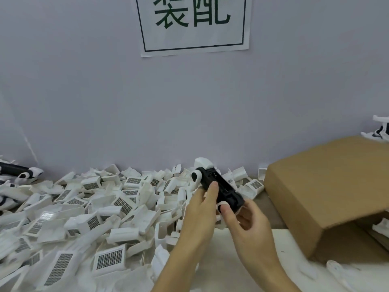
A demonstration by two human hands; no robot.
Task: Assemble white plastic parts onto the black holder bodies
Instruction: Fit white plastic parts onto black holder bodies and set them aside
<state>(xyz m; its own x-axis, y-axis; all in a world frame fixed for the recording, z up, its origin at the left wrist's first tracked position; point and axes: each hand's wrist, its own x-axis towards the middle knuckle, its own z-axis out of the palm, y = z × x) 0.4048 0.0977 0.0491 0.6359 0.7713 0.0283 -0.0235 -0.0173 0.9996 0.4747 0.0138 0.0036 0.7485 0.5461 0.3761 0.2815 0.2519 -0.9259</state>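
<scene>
A black holder body (221,187) is held above the table, tilted with its far end up and to the left. A white plastic part (203,163) sits on that far end. My left hand (200,209) grips the body from the left, thumb lying on its top face. My right hand (245,223) holds the near end from below, with the thumb pressed on the rounded tip. A large heap of loose white plastic parts (88,216), several with grid-patterned faces, covers the table to the left.
An open cardboard box (328,186) lies on its side at the right, with white parts inside its mouth. Assembled black-and-white pieces (19,171) lie at the far left, and more (381,131) behind the box. A wall with a paper sign (193,24) stands close behind.
</scene>
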